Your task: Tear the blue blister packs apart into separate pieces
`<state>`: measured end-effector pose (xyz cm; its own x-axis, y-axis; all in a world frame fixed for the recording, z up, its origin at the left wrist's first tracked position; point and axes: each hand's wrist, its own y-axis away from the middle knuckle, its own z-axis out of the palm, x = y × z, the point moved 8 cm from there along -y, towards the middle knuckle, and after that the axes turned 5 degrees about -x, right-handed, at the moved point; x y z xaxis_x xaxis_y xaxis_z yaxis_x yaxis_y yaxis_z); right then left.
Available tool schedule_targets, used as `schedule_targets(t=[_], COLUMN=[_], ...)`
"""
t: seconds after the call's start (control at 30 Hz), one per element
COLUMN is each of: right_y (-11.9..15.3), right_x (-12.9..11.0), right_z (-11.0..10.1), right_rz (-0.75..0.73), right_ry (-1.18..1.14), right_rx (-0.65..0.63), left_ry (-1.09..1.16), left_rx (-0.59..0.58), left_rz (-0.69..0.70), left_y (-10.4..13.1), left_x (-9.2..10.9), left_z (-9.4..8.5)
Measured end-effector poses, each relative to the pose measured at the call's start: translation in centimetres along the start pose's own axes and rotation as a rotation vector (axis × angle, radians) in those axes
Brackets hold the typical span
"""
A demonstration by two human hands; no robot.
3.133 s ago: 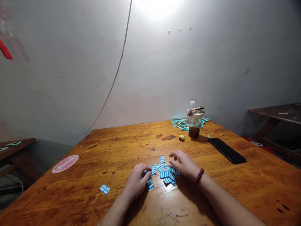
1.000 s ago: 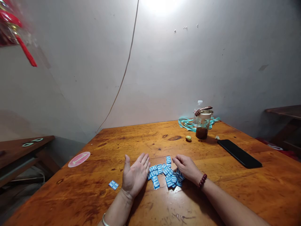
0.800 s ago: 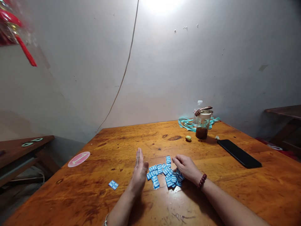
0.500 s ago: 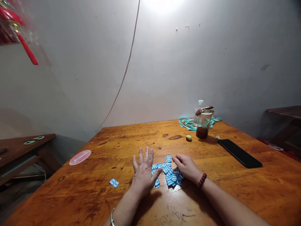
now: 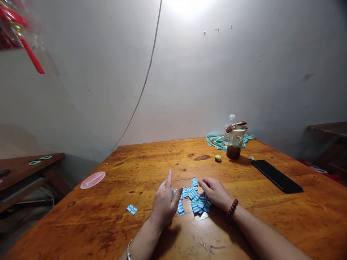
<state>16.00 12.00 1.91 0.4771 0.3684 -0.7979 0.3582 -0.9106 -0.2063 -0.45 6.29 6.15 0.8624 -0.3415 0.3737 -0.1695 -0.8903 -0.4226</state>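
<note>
A loose pile of small blue-and-white striped pieces point(image 5: 197, 204), flat and card-like, lies on the wooden table point(image 5: 151, 155) between my hands. Over the pile's left edge is my left hand point(image 5: 164, 204), index finger and thumb stretched apart, nothing visible in it; its other fingers are folded or hidden. My right hand point(image 5: 217, 193), with a dark red bead bracelet point(image 5: 233, 207), rests against the pile's right side. Its fingers are curled in with the thumb close to the index finger, and whatever they hold, if anything, is hidden. One separate blue-and-white piece point(image 5: 132, 209) lies left of my left hand.
A black phone point(image 5: 276, 176) lies at the right. Behind it stand a drink bottle point(image 5: 233, 146) with dark liquid, a clear plastic bottle point(image 5: 232, 121) and turquoise ribbon point(image 5: 215, 142). A small yellow-green object point(image 5: 218, 158) sits nearby. A pink round sticker point(image 5: 93, 180) is at the left edge.
My left hand has turned from spread flat, palm down, to partly on its side, with only index finger and thumb plainly stretched out. My right hand has stayed in place.
</note>
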Motion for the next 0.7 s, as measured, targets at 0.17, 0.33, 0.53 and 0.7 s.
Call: schedule_targets(t=[0.17, 0.33, 0.53, 0.7], right_y=[0.0, 0.6, 3.5, 4.3], right_x=[-0.1, -2.6, -9.6, -9.5], right_z=[0.1, -1.3, -0.8, 0.6], right_rz=[-0.024, -0.159, -0.446, -0.377], right_ry=[0.032, 0.095, 0.305, 0.497], right_rx=[0.010, 0.116, 0.012, -0.131], left_ry=[-0.053, -0.106, -0.167, -0.076], left_rx=[-0.040, -0.113, -0.270, -0.342], left_rz=[0.053, 0.244, 0.414, 0.511], left_y=[0.2, 0.4, 1.5, 2.8], left_x=[0.3, 2.9, 6.8, 9.1], left_z=[0.9, 1.0, 1.0, 1.5])
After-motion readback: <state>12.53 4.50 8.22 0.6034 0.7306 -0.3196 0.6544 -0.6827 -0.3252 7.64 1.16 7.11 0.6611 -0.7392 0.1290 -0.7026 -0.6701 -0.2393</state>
